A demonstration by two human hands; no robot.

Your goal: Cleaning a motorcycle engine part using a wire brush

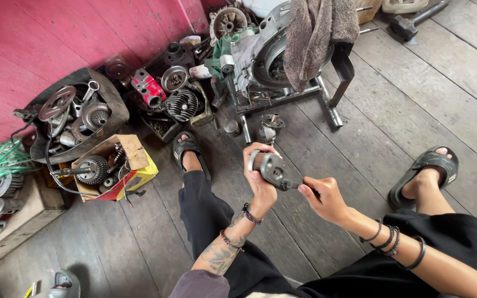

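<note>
my left hand (261, 185) clamped the heavy, greasy grey metal casting (270, 167) by its rim; my right hand (325, 198) gripped a thin tool handle (295, 184).

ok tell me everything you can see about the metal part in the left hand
The metal part is a small, rounded grey casting, dull and oily-looking, with a paler curved rim on its left side. The left hand grips it from behind and below, held in the air above the wooden floor. A tool in the right hand meets its lower right face.
</note>
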